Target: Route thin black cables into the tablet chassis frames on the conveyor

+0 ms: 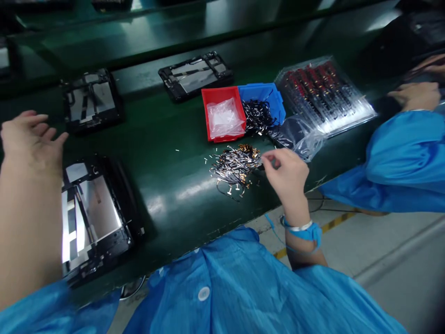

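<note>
My left hand (33,137) is raised at the far left with its fingers apart and nothing in it. Beside it lie an opened tablet-like device (92,99) and, nearer to me, a larger-looking one (99,208) partly behind my forearm. My right hand (288,175), with a blue wrist strap (309,235), pinches thumb and finger together at the right edge of a pile of small cable parts (236,164). Whatever is between those fingertips is too small to make out. The pile holds many thin dark and silvery pieces with gold-coloured ends.
Behind the pile stand a red bin (206,116) holding a clear bag and a blue bin (278,99) with black cables. Another opened device (196,76) lies farther back. Clear trays (354,113) of circuit boards and a plastic bag (302,139) are on the right, near a co-worker's hand (419,96).
</note>
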Motion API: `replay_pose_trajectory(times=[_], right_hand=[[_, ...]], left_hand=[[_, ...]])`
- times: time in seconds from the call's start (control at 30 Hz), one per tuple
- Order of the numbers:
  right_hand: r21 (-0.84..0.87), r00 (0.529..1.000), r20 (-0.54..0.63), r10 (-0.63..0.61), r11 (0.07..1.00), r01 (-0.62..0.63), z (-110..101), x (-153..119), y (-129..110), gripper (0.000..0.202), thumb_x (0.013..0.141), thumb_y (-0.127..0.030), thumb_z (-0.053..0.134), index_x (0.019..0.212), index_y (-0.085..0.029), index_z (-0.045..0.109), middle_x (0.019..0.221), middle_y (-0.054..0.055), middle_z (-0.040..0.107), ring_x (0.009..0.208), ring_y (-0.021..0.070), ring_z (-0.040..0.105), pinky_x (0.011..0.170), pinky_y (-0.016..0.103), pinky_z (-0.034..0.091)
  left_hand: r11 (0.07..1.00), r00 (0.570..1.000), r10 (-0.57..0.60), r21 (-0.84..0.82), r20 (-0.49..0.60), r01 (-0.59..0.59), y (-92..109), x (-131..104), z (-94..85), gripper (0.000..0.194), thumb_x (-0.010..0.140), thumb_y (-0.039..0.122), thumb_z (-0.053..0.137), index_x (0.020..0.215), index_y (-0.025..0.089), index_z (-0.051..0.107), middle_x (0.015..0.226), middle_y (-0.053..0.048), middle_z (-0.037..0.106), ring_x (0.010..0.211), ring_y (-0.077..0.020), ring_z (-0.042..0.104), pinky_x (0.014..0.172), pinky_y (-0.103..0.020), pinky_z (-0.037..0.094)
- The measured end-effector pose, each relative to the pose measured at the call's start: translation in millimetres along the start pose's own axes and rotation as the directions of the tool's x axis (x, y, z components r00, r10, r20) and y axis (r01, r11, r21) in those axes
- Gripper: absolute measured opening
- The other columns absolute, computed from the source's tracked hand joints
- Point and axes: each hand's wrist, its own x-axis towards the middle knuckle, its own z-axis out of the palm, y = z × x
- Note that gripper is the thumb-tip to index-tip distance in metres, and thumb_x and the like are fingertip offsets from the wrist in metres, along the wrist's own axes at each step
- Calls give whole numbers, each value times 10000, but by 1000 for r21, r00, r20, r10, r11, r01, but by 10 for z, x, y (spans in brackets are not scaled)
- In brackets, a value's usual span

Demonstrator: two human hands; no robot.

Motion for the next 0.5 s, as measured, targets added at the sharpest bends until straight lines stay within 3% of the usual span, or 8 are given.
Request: replay_pose_trajectory(times=[0.07, 0.1, 0.17, 0.2, 0.27, 0.33, 0.4, 0.5], right_hand=[[0, 996, -81, 46, 999, -46, -6, 189, 71, 145, 825, -222, 521, 746, -217, 643, 755, 49, 621, 773, 222, 560, 728, 342, 396], [-6, 990, -108, 87, 996, -88, -7, 283, 109, 135, 816, -220, 526, 759, -211, 648, 774, 58, 624, 794, 234, 562, 744, 356, 394], [-34, 967, -140, 212, 975, -218, 0, 456, 179, 125, 805, -219, 542, 798, -198, 665, 804, 76, 633, 807, 254, 567, 746, 376, 390], [-62, 949, -141, 282, 954, -293, 7, 532, 207, 129, 804, -226, 553, 822, -190, 676, 814, 86, 641, 807, 264, 571, 741, 384, 390], [-146, 911, -108, 398, 900, -411, 28, 657, 242, 144, 801, -256, 589, 856, -176, 696, 821, 107, 659, 808, 288, 583, 733, 400, 394], [-245, 894, -45, 445, 863, -442, 41, 735, 239, 153, 792, -271, 619, 863, -170, 711, 825, 123, 673, 817, 306, 597, 733, 410, 401], [-307, 890, -18, 455, 845, -438, 26, 749, 194, 137, 789, -241, 613, 851, -176, 716, 835, 126, 683, 821, 302, 607, 733, 403, 409], [-294, 862, -104, 497, 812, -504, -47, 641, 73, 163, 809, -225, 559, 851, -183, 711, 830, 115, 687, 799, 287, 614, 712, 384, 416]], left_hand=[[990, 996, -76, -120, -44, 70, 241, -313, 38, 490, 682, 115, 441, 1169, 159, 432, 1179, -12, 616, 1238, -231, 563, 1066, -567, 429], [956, 994, -111, -274, -7, 105, 388, -531, 74, 493, 689, 115, 482, 1179, 164, 489, 1174, 12, 642, 1214, -192, 581, 1097, -494, 419], [880, 993, -94, -472, -71, 50, 690, -1045, 172, 345, 701, 136, 557, 1041, 161, 609, 994, 26, 717, 1037, -161, 665, 1024, -401, 491], [852, 995, -86, -522, -51, 47, 821, -1314, 230, 257, 712, 132, 600, 962, 157, 652, 885, 22, 732, 914, -152, 693, 925, -343, 543], [814, 993, -25, -574, 118, 89, 1000, -1806, 349, 168, 717, 104, 667, 872, 158, 703, 776, -6, 740, 770, -171, 706, 726, -282, 574], [823, 947, 11, -542, 321, 174, 1059, -2173, 468, 108, 791, 154, 676, 882, 184, 726, 782, -22, 748, 733, -180, 707, 716, -295, 571], [855, 880, 24, -466, 474, 228, 1040, -2386, 588, 99, 849, 228, 660, 913, 195, 729, 819, -36, 752, 770, -190, 712, 764, -308, 564], [895, 812, 45, -385, 582, 226, 1001, -2471, 765, 151, 874, 291, 644, 935, 174, 718, 860, -60, 749, 845, -206, 708, 825, -311, 541]])
